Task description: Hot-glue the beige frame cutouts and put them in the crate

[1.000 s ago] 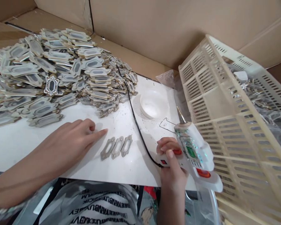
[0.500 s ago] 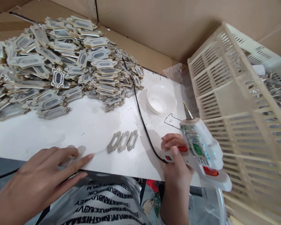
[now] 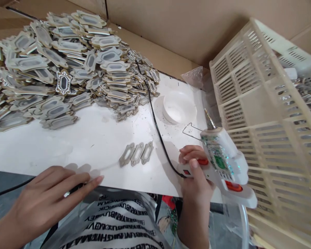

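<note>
My right hand (image 3: pixel 195 173) is wrapped round the handle of a white hot glue gun (image 3: pixel 223 155), its metal nozzle pointing up and away. Glitter and a green patch cover the gun's side. My left hand (image 3: pixel 62 188) lies at the table's front edge, fingers stretched out. Between the hands, three small grey frame-shaped pieces (image 3: pixel 136 154) lie side by side on the white table. A faint pale line runs from near my left fingertips toward these pieces; what it is I cannot make out.
A large heap of similar frame pieces (image 3: pixel 64 65) covers the back left. A white bowl (image 3: pixel 180 107) stands behind the gun. The gun's black cord (image 3: pixel 157 128) crosses the table. A cream plastic crate (image 3: pixel 238 103) fills the right side, beside cardboard walls (image 3: pixel 171 24).
My left hand has shifted slightly, its fingers now lower and closer together. The glue gun stays in my right hand, and the three pieces lie as before. The view has tilted a little.
</note>
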`<state>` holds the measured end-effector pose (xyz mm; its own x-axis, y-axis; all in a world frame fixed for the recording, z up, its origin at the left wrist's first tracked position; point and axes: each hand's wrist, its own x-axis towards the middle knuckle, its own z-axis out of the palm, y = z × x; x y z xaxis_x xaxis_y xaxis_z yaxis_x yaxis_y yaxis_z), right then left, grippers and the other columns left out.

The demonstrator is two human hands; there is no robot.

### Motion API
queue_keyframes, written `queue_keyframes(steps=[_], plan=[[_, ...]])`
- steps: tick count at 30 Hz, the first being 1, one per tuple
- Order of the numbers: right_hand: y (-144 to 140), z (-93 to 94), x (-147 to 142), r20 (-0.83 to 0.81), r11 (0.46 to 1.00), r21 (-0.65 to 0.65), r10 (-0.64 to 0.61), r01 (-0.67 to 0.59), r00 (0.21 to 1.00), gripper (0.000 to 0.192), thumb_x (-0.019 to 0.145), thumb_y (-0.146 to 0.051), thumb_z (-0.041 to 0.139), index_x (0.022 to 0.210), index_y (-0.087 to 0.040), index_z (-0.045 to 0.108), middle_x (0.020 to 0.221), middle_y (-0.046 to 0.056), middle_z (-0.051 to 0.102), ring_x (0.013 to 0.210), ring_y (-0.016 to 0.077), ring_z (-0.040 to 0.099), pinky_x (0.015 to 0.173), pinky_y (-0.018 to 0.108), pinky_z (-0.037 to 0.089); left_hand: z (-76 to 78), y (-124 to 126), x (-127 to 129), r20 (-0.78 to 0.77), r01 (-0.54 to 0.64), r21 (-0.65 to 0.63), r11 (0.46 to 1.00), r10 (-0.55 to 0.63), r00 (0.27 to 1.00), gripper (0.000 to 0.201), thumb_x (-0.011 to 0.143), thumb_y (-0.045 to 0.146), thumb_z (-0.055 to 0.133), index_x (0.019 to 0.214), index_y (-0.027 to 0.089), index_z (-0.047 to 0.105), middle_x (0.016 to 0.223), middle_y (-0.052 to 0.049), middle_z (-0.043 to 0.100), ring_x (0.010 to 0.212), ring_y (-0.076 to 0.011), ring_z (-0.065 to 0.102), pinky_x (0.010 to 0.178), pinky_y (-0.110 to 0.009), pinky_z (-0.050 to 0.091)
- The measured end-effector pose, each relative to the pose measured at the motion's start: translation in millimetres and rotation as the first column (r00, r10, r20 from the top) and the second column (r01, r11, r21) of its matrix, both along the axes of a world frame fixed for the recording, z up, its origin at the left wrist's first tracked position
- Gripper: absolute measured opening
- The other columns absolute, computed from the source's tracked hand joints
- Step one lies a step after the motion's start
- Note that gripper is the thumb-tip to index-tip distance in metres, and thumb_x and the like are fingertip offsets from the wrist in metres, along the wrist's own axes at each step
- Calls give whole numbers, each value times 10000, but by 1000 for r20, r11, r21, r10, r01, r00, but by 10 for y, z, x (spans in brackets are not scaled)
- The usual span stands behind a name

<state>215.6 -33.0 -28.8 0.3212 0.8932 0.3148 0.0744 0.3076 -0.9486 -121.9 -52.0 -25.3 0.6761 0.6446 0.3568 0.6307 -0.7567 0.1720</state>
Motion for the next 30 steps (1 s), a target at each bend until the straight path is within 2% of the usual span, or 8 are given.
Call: queue_keyframes(steps=[3, 5, 7, 11, 15, 19, 26, 30], plan=[[5, 11, -15, 2, 1000, 1, -9, 9, 1000, 124, 900, -272, 687, 786, -226, 678, 848, 1, 661, 764, 182, 605, 680, 327, 410, -2, -71, -5, 36, 25, -8, 1000, -25, 999, 589, 941, -40, 509, 1441, 271, 534, 992, -24, 771, 857, -207, 646, 839, -401, 484], [8, 16, -20, 5, 1000, -1, -11, 11, 1000, 126, 897, -278, 692, 782, -229, 680, 830, -1, 656, 763, 184, 608, 674, 326, 408, -24, -101, 11, 67, 12, -3, 1000, -11, 998, 479, 929, -45, 529, 1278, 257, 659, 977, -2, 776, 835, -189, 654, 819, -392, 488], [7, 20, -20, 13, 1000, -8, -10, 10, 1000, 126, 894, -284, 692, 779, -234, 680, 814, -1, 650, 768, 191, 614, 677, 330, 414, -49, -113, 48, 124, -18, -14, 1000, 19, 992, 374, 931, -16, 543, 1137, 249, 710, 975, 15, 780, 812, -179, 664, 789, -387, 487], [3, 19, -17, 25, 1000, -11, -10, 11, 1000, 126, 895, -282, 689, 779, -235, 680, 803, 0, 646, 796, 197, 623, 685, 330, 420, -54, -63, 187, 232, -94, 32, 995, 84, 969, 227, 972, 114, 547, 1053, 235, 721, 1006, 20, 782, 789, -179, 676, 755, -396, 477], [-2, 9, -14, 7, 1000, -19, -12, 12, 1000, 116, 895, -279, 690, 788, -236, 680, 840, -1, 660, 795, 189, 623, 689, 327, 419, 7, 114, 385, 221, -64, 127, 990, 35, 975, 204, 970, 116, 561, 1083, 194, 712, 1075, -33, 779, 829, -200, 700, 696, -391, 502], [-11, 6, -6, 8, 999, -40, -10, 10, 1000, 106, 903, -272, 679, 802, -237, 681, 872, 1, 667, 796, 189, 622, 697, 329, 427, 68, 312, 572, 220, -47, 216, 975, -2, 975, 191, 947, 85, 603, 1062, 203, 699, 1029, -45, 788, 752, -188, 696, 636, -372, 527], [-19, 28, -6, 22, 999, -44, 3, -2, 1000, 135, 909, -256, 683, 778, -227, 664, 885, -12, 670, 799, 167, 610, 717, 310, 432, 132, 438, 706, 159, 3, 257, 966, -45, 986, 166, 889, 18, 671, 1012, 129, 675, 926, -81, 781, 651, -175, 635, 578, -355, 461], [-13, 39, -19, 29, 1000, -28, -5, 6, 1000, 109, 907, -253, 688, 801, -225, 685, 861, -16, 665, 785, 162, 599, 723, 309, 443, 139, 460, 736, 140, 1, 255, 967, -37, 990, 174, 859, 9, 704, 996, 112, 675, 847, -60, 763, 624, -170, 593, 572, -354, 424]])
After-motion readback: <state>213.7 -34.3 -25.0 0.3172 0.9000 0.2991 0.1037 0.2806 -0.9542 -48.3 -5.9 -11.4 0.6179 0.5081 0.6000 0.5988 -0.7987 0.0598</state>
